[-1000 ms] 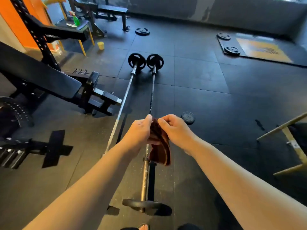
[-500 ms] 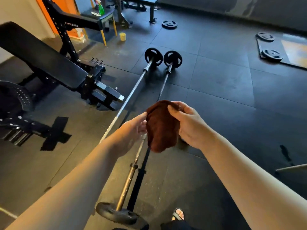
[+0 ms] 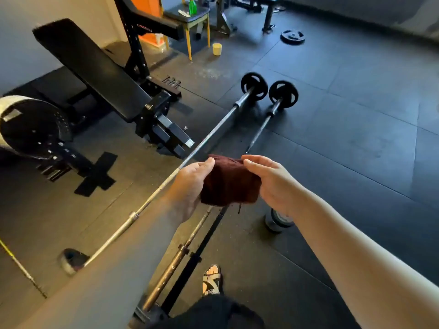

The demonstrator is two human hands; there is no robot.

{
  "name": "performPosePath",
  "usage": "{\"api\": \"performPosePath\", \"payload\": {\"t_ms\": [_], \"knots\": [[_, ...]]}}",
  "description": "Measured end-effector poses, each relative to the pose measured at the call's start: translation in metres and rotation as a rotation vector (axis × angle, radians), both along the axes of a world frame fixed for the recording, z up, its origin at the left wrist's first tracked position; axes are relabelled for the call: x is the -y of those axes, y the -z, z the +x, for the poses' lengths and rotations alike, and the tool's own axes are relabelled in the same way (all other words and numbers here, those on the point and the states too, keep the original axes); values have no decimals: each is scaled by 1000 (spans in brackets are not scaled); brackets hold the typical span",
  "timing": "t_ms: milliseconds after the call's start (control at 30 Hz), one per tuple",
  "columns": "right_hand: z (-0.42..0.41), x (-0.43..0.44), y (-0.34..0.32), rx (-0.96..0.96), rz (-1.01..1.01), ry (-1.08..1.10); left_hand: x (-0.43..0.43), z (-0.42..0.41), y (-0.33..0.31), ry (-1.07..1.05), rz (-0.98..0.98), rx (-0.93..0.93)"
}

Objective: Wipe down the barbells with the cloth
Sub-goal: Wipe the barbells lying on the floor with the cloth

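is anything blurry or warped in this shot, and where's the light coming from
Head view: the cloth and the left hand and right hand pinching it are sharp at centre; the plate at lower left is smeared by blur; floor seams bow from the wide lens; the bar throws a hard shadow to its right, so light likely comes from the left.

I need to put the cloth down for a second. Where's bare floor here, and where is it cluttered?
Widest bare floor lies right of the darker barbell, beyond the small round weight. Only a narrow strip separates that bar from the silver barbell. Left, the bench and its base crowd the floor.
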State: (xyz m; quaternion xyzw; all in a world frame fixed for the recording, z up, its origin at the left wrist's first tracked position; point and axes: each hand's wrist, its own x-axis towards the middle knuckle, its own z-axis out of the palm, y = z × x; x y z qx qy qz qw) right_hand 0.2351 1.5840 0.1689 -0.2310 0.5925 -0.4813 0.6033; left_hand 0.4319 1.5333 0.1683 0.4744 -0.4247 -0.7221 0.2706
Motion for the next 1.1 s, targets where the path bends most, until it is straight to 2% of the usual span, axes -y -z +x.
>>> {"api": "performPosePath", "payload": {"t_ms": [33,100,167,233,333,400,567,633,667,733,800,867,933,967,1033,1100], "knots": [[-7,10,-3,-49,-13,-76,13,0,4,-6,0,-43],[-21,35,-9,-303,7,-238,39,-4,12,63,-71,-56],[-34,61,-17,-587,42,-355,63,-14,18,148,-311,147],[-48,85,-20,-775,16,-430,84,-29,19,101,-507,337],[-74,118,-19,-930,-55,-471,106,-55,17,25,-559,368],[-94,137,-16,-921,-74,-454,120,-73,20,-4,-407,255],[-133,178,-12,-376,-35,-327,146,-129,20,-199,-186,133],[-147,194,-8,-299,-60,-296,154,-152,22,-304,-120,156],[-154,203,-7,-362,-84,-298,159,-163,24,-361,-117,231],[-163,217,-6,-650,-204,-320,165,-181,25,-462,-63,352],[-166,227,-6,-922,-383,-434,172,-199,17,-490,75,186],[-161,236,-2,-1058,-523,-700,178,-211,10,-495,181,52],[-156,243,10,-1029,-610,-942,187,-212,15,-520,145,196],[-155,249,16,-951,-612,-956,191,-208,20,-552,125,236],[-151,265,23,-820,-498,-779,196,-200,25,-621,138,186],[-144,289,31,-748,-195,-609,199,-193,31,-645,155,62]]}}
